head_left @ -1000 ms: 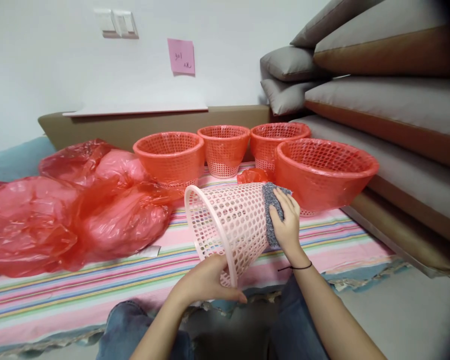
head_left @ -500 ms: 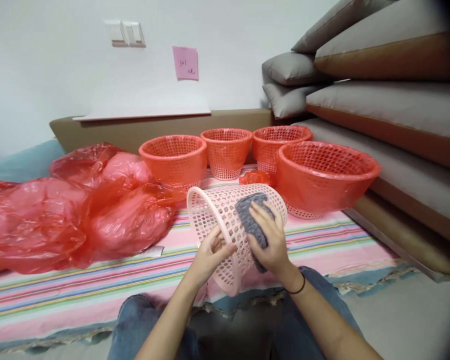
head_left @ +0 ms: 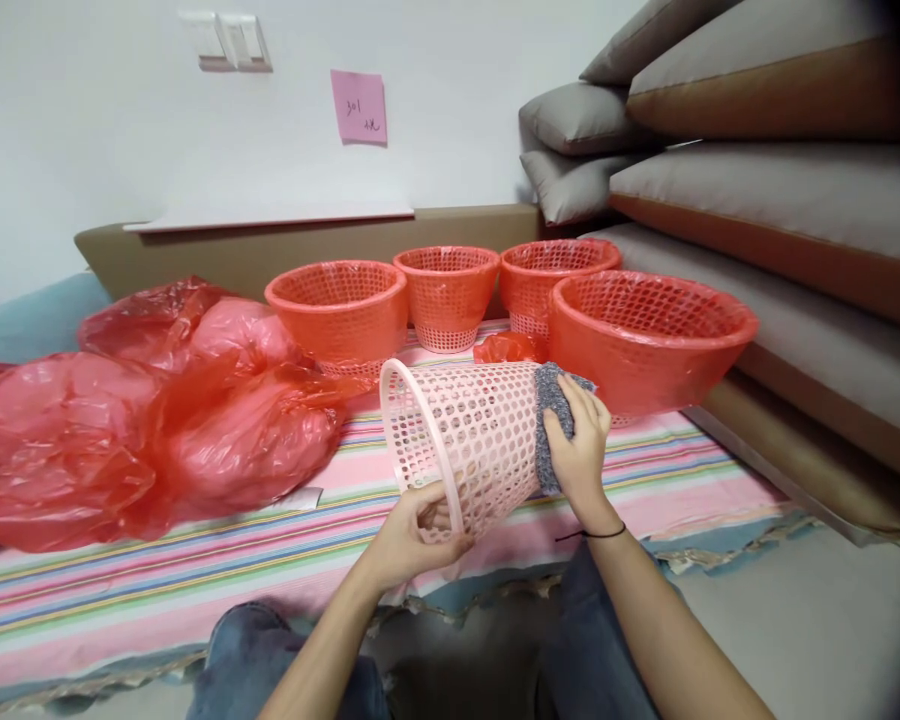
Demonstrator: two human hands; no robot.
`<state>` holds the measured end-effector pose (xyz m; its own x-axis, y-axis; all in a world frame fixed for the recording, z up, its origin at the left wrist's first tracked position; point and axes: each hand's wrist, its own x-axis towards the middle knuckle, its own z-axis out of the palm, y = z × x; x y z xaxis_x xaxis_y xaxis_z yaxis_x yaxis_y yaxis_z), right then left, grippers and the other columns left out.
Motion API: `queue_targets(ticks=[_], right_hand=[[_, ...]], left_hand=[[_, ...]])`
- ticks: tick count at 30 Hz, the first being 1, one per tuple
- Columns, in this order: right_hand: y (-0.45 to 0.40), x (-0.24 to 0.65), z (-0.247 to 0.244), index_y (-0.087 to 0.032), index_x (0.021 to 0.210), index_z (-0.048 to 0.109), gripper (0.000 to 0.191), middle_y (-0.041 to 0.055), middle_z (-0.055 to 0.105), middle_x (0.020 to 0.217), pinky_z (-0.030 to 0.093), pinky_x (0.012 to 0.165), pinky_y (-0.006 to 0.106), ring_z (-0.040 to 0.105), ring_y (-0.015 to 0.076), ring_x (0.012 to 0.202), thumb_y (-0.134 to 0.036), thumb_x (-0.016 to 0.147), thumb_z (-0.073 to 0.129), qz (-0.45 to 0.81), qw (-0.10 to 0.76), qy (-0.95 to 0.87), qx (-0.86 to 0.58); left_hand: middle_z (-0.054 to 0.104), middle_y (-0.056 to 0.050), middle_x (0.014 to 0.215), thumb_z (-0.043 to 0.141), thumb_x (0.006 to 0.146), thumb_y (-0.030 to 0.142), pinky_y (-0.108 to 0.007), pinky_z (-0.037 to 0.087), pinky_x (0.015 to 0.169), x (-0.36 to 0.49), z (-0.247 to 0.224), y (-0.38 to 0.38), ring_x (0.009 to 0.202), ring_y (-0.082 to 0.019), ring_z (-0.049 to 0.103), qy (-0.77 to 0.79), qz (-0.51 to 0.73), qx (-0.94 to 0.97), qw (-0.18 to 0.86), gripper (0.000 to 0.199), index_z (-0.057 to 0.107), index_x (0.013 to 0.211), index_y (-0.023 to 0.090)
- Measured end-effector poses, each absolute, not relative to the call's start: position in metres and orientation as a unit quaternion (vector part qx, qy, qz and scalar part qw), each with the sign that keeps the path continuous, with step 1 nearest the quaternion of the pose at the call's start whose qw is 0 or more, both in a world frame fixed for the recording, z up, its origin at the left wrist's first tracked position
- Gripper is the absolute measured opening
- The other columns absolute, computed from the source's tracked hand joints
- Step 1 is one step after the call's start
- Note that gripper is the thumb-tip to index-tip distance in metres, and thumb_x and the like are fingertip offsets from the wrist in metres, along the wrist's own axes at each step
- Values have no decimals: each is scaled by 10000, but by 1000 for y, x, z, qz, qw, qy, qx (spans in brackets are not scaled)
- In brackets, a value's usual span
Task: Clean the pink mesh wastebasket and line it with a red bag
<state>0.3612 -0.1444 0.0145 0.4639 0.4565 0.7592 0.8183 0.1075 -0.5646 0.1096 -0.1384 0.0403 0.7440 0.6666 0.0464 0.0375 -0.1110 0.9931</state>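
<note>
A pink perforated plastic basket [head_left: 480, 420] lies tipped on its side, its open mouth facing left. My left hand [head_left: 418, 530] grips the rim at its lower edge, the fingers inside and the thumb outside. At the basket's bottom end, on the right, my right hand [head_left: 581, 440] presses a grey cloth [head_left: 549, 455] against the base, the fingers curled over it. Part of the cloth and the basket's base are hidden behind that hand.
Several baskets covered in red plastic bags stand behind, among them a large one [head_left: 652, 345] at right. Crumpled red bags [head_left: 142, 430] fill the left side of the striped cloth [head_left: 285, 560]. Grey cushions [head_left: 780, 200] are stacked along the right.
My right hand has slid the grey cloth rightward from the basket's side to its bottom end. The basket has turned slightly and its rim end has come up, with my left hand still on the rim.
</note>
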Motion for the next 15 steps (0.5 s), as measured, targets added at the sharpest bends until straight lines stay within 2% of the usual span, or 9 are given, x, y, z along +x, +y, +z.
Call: queue_targets(ticks=[3,6,8,11,15], right_hand=[[-151,345,16,-246,1375,531,458,82,554,1409,318,1122,599,411,300,1327,-314,924,482,-166,556,-511,-634],[-165,310,23,-268,1425,468,515,62,518,1445,302,1132,617,332,325,1397,-274,911,488,-161,526,-614,-566],[-174,289,27,-287,1437,448,551,43,503,1460,309,1128,621,306,341,1420,-247,889,489,-155,509,-679,-506],[-178,279,31,-294,1417,473,551,30,518,1450,336,1117,607,345,339,1406,-232,870,487,-142,505,-717,-458],[-161,312,29,-278,1381,528,484,38,551,1420,328,1137,580,382,293,1386,-248,901,474,-112,520,-658,-532]], left_hand=[[648,-32,844,768,682,303,-269,482,722,112,42,-140,778,-161,585,265,257,696,616,464,651,1092,120],[654,-32,851,771,698,322,-261,487,706,117,46,-138,759,-150,592,273,269,674,632,431,629,1062,138],[651,-19,822,813,658,328,-253,488,677,120,48,-136,733,-148,601,268,271,654,653,453,611,1024,154],[638,-4,781,854,607,308,-249,485,650,120,50,-134,704,-146,603,256,254,649,670,489,600,997,157],[613,-4,782,761,719,297,-245,466,637,116,50,-134,667,-124,554,256,235,695,630,378,638,1041,143]])
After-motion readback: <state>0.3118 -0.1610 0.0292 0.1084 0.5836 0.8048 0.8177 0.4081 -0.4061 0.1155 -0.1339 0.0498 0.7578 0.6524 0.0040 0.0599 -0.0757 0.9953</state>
